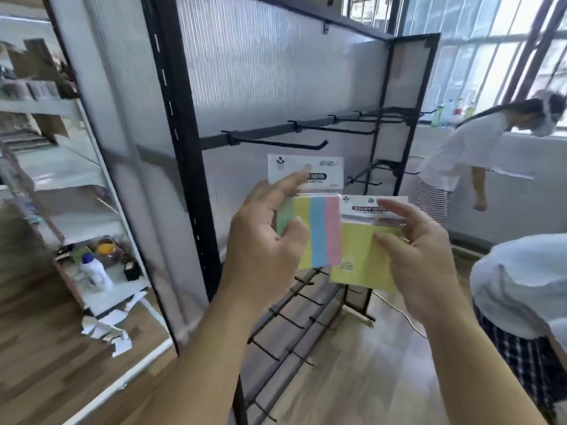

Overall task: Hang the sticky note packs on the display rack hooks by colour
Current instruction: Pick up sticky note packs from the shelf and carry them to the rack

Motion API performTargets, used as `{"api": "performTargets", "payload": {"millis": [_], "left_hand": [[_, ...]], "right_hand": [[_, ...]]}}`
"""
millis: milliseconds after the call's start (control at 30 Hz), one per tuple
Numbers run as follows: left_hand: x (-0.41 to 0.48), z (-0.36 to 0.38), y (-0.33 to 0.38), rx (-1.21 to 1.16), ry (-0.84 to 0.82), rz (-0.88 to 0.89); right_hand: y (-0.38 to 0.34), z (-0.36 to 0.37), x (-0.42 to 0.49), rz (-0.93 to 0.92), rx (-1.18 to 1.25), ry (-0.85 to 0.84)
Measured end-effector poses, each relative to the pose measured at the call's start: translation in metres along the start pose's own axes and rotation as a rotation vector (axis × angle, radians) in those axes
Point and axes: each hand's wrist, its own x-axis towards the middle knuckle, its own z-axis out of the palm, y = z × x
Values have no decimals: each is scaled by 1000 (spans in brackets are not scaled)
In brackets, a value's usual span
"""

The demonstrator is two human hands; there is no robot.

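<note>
Head view: both hands were raised before the display rack (pixel 175 124), one sticky note pack in each.
Left hand (pixel 267 237) pinched the striped pack (pixel 319 231) (green, yellow, blue, pink), thumb on its front, index finger up along the white header. Right hand (pixel 429 253) pinched the yellow pack (pixel 362 259), thumb in front, fingers curled over its header. The packs touched edge to edge below a black hook (pixel 276 144).

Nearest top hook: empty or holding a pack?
Empty: the hook is bare metal. Left hand holds the striped pack, right hand the yellow pack.

Bright daylight from the windows (pixel 478 56); motion-blurred picture, edges bent by wide-angle.
</note>
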Motion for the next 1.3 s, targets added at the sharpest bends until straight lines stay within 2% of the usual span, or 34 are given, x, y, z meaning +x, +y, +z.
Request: {"api": "performTargets", "payload": {"millis": [133, 267, 567, 900, 1167, 1300], "left_hand": [[28, 24, -10, -9, 85, 1], [43, 37, -14, 91, 160, 21], [54, 76, -11, 333, 216, -48], [47, 103, 1, 488, 470, -70], [46, 110, 4, 529, 572, -145], [47, 113, 4, 559, 556, -185]], "right_hand": [[11, -3, 50, -45, 43, -22], [22, 0, 83, -25, 144, -56], [38, -12, 133, -9, 229, -191], [37, -46, 174, -106, 304, -259], [48, -53, 195, -107, 333, -267], [52, -50, 206, -77, 371, -240]]}}
